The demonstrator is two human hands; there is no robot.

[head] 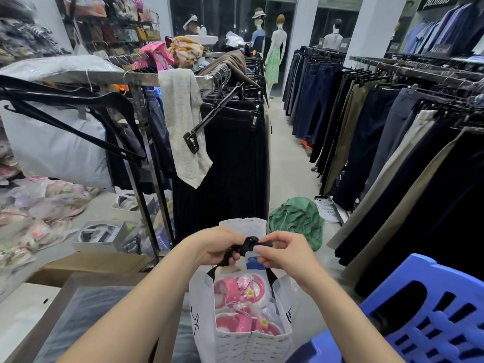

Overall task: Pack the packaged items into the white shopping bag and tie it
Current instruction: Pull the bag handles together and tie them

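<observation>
White shopping bag (243, 336) stands open, near centre, packaged pink shoes (239, 289) inside. Left hand (218, 247) and right hand (284, 251) both pinch its black handles (245, 247) together above the mouth (knot unclear). Blue stool (424, 305) right.

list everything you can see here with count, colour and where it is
shopping bag: one, white with black print, bottom centre, open
black handles: bunched above the bag, pinched by both hands
packaged sandals: at least two packs, pink, inside the bag
stool: one, blue plastic, bottom right
green cloth: one, on the floor beyond the bag
trouser racks: dark and beige, right side
cream garment: one, draped over the centre rail
mannequins: several, far back
left hand: gripping the handles
right hand: gripping the handles
</observation>
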